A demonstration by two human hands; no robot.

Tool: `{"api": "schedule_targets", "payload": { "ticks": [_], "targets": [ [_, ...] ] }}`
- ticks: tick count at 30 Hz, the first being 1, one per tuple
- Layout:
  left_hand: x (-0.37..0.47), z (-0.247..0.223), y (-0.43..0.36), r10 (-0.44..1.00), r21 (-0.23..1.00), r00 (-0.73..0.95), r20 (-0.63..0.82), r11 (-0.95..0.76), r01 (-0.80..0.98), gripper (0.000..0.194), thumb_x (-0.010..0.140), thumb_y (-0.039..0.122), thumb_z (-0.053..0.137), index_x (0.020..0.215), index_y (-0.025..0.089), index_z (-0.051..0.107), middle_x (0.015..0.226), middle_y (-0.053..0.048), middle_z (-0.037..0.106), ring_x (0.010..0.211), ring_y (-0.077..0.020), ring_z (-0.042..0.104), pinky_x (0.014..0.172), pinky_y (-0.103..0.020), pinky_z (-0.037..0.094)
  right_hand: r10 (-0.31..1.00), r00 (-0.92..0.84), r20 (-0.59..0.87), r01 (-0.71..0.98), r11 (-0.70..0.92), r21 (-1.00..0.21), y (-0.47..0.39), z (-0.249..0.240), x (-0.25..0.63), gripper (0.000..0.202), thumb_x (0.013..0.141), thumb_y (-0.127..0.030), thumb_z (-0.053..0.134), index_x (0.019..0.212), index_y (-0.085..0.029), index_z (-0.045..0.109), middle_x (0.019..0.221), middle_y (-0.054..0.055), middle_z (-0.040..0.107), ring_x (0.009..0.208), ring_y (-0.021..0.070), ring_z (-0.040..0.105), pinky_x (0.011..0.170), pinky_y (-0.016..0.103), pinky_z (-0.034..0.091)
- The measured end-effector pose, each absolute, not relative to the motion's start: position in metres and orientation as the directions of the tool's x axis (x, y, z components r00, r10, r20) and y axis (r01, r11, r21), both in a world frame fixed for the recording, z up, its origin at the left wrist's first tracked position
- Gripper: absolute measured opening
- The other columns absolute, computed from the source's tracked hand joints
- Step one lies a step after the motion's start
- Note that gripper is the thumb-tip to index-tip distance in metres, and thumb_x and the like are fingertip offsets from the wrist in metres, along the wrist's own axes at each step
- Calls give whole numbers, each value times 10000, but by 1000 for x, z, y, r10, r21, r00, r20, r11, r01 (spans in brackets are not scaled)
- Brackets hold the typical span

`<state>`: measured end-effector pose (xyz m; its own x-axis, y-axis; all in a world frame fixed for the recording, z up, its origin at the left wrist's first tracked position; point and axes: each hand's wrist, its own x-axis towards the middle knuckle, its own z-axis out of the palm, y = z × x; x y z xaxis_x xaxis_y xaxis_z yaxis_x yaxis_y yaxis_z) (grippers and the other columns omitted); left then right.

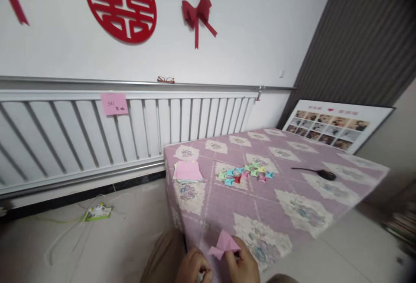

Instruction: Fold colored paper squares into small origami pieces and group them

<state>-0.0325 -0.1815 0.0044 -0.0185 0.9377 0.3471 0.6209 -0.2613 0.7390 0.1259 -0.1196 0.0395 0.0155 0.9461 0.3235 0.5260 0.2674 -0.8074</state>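
Note:
At the near edge of the cloth-covered table, my right hand (pixel 244 265) pinches a partly folded piece of pink paper (pixel 225 243), its points sticking up and to the left. Just left of it, my left hand (pixel 194 266) is closed with fingers curled; a small pale bit shows between them, too little to name. A stack of square paper sheets (pixel 188 171), pink on top, lies on the table's left side. Farther right sits a cluster of several small folded paper pieces (pixel 242 172) in green, blue, pink, red and yellow.
A black ladle-like utensil (pixel 325 174) lies on the purple floral tablecloth (pixel 224 207). Behind stand a white radiator (pixel 195 118) with a pink note (pixel 114 104) and a photo board (pixel 338 125). Glasses (pixel 166 79) rest on the rail. On the floor is a power strip (pixel 97 213) with cables.

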Motion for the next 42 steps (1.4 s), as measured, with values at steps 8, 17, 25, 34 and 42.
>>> {"api": "schedule_targets", "payload": {
  "ticks": [8,17,25,34,42],
  "targets": [
    [-19,26,-172,927,797,-26,375,-307,520,155,836,208,427,914,236,559,869,-23,609,800,-153,580,740,-242,471,978,31,204,336,182,-924,-135,44,118,280,718,-330,518,850,-163,701,780,51,717,707,198,648,621,231,506],
    [-25,60,-172,972,906,-129,197,-130,403,130,787,247,466,849,214,576,893,-37,619,809,-167,571,738,-258,464,997,-7,70,251,70,-966,-138,39,110,256,699,-335,493,762,-159,668,658,35,660,621,190,593,571,251,463],
    [-34,58,-163,998,973,-55,-22,34,229,90,760,252,507,740,191,571,695,15,570,670,-135,522,628,-225,424,995,-53,-81,181,-70,-981,-142,38,103,258,646,-373,515,692,-157,650,609,45,648,583,190,570,539,273,455],
    [-27,57,-165,961,818,-105,256,-158,554,110,808,172,451,734,208,523,778,-19,574,756,-161,538,734,-278,439,996,-36,-85,167,-78,-983,-143,42,97,252,627,-365,516,692,-159,644,639,51,666,608,197,590,575,281,478],
    [-20,49,-175,940,714,100,325,-313,627,306,736,72,472,999,216,532,992,-44,581,928,-174,547,845,-282,450,995,-86,51,327,76,-942,-139,42,108,236,728,-343,467,719,-181,639,664,37,664,634,186,602,590,253,461]
  ]
}}
